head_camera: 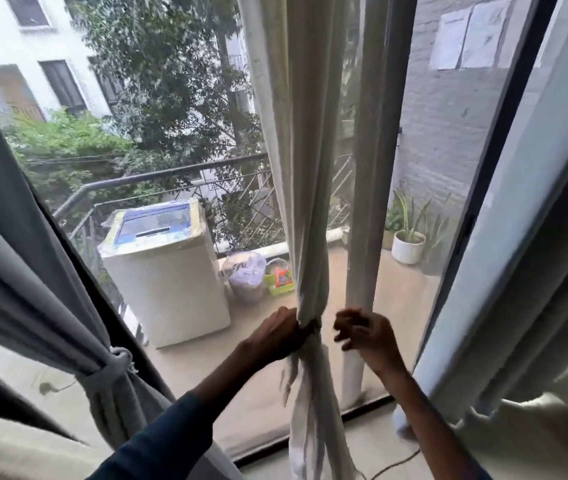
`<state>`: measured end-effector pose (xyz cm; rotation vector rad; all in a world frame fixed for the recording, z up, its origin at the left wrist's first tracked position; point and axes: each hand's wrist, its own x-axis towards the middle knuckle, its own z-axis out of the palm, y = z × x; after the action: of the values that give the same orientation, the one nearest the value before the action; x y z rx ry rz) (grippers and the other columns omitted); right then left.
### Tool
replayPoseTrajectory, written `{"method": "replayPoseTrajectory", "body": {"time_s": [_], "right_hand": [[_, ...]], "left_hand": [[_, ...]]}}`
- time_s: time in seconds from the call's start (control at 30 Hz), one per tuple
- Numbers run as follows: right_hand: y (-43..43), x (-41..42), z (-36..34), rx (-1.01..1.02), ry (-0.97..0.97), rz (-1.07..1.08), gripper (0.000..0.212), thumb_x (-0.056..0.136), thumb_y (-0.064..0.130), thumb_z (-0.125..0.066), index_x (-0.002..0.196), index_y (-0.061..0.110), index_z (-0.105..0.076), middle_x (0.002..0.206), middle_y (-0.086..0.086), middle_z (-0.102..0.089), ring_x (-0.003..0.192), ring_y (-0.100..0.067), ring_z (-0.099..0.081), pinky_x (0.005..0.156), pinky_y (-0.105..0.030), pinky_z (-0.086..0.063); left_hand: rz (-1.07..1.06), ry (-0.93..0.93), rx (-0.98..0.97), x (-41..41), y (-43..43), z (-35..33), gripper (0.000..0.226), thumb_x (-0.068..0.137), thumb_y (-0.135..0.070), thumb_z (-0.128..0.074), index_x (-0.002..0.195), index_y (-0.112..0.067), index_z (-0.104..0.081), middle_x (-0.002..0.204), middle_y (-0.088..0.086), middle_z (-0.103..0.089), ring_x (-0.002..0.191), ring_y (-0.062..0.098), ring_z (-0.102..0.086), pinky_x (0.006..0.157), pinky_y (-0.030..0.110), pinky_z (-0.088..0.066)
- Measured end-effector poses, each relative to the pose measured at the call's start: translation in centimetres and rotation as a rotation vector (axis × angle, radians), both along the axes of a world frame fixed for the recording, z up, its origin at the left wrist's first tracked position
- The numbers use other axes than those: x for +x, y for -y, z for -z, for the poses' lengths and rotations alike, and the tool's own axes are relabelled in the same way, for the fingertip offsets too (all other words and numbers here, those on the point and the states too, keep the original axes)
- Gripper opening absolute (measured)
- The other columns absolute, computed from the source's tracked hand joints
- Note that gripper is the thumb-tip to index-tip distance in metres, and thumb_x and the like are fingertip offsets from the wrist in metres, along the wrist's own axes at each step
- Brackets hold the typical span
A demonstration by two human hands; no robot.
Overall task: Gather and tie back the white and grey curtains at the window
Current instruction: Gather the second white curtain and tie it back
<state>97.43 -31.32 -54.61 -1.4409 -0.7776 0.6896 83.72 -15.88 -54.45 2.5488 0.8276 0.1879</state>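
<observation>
Head view, looking out through the window (pixel 171 133) at a balcony. Gripping the bunched white curtain (pixel 305 202) mid-window with the left hand (pixel 284 332), fingers wrapped tight round the gather, right at a dark band (pixel 315 323), maybe a tie. Hovering the right hand (pixel 365 336) just beside that, fingers half curled and blurry, so can't tell whether pinching a tie end or nothing at all. Got a second white strip (pixel 369 202) hanging loose right behind that hand, not in the bunch. Already knotted back on the left: grey curtain (pixel 15 271). Hanging straight on the right: the other grey panel (pixel 518 254). Looks like mid-tying on the white one. Could easily go wrong by loosening the left grip before cinching the knot, letting the folds fan back out. Might also leave that loose strip out of the bundle, or tie too slack and end up with the whole gather sliding down.
</observation>
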Motion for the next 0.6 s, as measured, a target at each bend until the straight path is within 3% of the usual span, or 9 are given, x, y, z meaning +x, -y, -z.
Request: {"method": "replayPoseTrajectory", "body": {"time_s": [0.07, 0.13, 0.2, 0.23, 0.3, 0.4, 0.47, 0.6], "right_hand": [[1.3, -2.1, 2.5, -0.069, -0.004, -0.151, 0.009, 0.084, 0.017, -0.077, 0.089, 0.012, -0.071, 0.079, -0.010, -0.076, 0.067, -0.027, -0.074, 0.056, -0.036, -0.058], [1.8, -4.1, 4.3, -0.192, 0.044, -0.259, 0.049, 0.070, 0.051, -0.085, 0.103, 0.018, -0.068, 0.091, -0.003, -0.077, 0.083, -0.020, -0.075, 0.070, -0.041, -0.061], [1.1, -5.3, 5.2, -0.262, 0.129, -0.197, 0.078, 0.053, 0.075, -0.082, 0.112, 0.029, -0.062, 0.099, 0.007, -0.074, 0.090, -0.007, -0.072, 0.081, -0.031, -0.058], [0.9, -5.9, 5.4, -0.277, 0.168, -0.131, 0.080, 0.050, 0.078, -0.080, 0.113, 0.032, -0.059, 0.100, 0.009, -0.074, 0.091, -0.004, -0.071, 0.081, -0.027, -0.057], [0.4, -6.4, 6.1, -0.237, 0.136, -0.040, 0.071, 0.056, 0.072, -0.083, 0.110, 0.033, -0.057, 0.095, 0.007, -0.076, 0.086, -0.007, -0.072, 0.074, -0.028, -0.056], [0.5, -6.2, 6.5, -0.117, 0.051, 0.015, 0.033, 0.081, 0.040, -0.080, 0.106, 0.030, -0.059, 0.080, -0.005, -0.076, 0.069, -0.022, -0.072, 0.061, -0.035, -0.053], [1.2, -5.0, 5.8, -0.053, -0.013, 0.007, 0.010, 0.091, 0.022, -0.073, 0.100, 0.021, -0.069, 0.070, -0.008, -0.073, 0.058, -0.025, -0.065, 0.052, -0.032, -0.049], [2.7, -1.5, 4.8, -0.028, -0.054, 0.011, 0.011, 0.090, 0.012, -0.072, 0.088, 0.019, -0.080, 0.063, -0.006, -0.067, 0.050, -0.017, -0.044, 0.043, -0.023, -0.031]], "left_hand": [[-0.065, 0.114, -0.115, 0.1, 0.2, -0.5, 0.030, 0.091, -0.052, -0.053, 0.088, -0.023, -0.060, 0.086, 0.010, -0.069, 0.071, 0.031, -0.068, 0.059, 0.044, -0.057], [-0.117, 0.107, -0.156, 0.4, 0.7, -0.6, 0.010, 0.093, -0.030, -0.060, 0.090, -0.021, -0.059, 0.086, 0.012, -0.070, 0.066, 0.031, -0.069, 0.053, 0.043, -0.057], [-0.139, 0.105, -0.145, 0.5, 1.2, -0.7, 0.010, 0.091, -0.022, -0.062, 0.094, -0.014, -0.057, 0.086, 0.012, -0.070, 0.068, 0.032, -0.068, 0.054, 0.044, -0.058], [-0.162, 0.119, -0.139, 0.6, 1.4, -0.6, 0.012, 0.089, -0.023, -0.063, 0.093, -0.014, -0.055, 0.087, 0.012, -0.069, 0.070, 0.033, -0.068, 0.055, 0.044, -0.058], [-0.194, 0.154, -0.170, 0.7, 1.6, -0.4, 0.015, 0.086, -0.022, -0.064, 0.092, -0.014, -0.054, 0.087, 0.012, -0.068, 0.072, 0.035, -0.068, 0.058, 0.045, -0.058], [-0.250, 0.196, -0.232, 0.8, 1.8, -0.5, 0.019, 0.089, -0.028, -0.059, 0.096, -0.011, -0.056, 0.086, 0.009, -0.069, 0.070, 0.033, -0.069, 0.060, 0.046, -0.058], [-0.300, 0.244, -0.339, 0.5, 1.5, -0.6, 0.026, 0.092, -0.038, -0.054, 0.097, -0.012, -0.055, 0.080, 0.013, -0.071, 0.061, 0.033, -0.071, 0.055, 0.048, -0.060], [-0.299, 0.316, -0.492, -0.4, 1.2, -1.1, 0.027, 0.098, -0.035, -0.055, 0.097, -0.008, -0.054, 0.062, 0.019, -0.070, 0.053, 0.036, -0.070, 0.050, 0.051, -0.059]]}}
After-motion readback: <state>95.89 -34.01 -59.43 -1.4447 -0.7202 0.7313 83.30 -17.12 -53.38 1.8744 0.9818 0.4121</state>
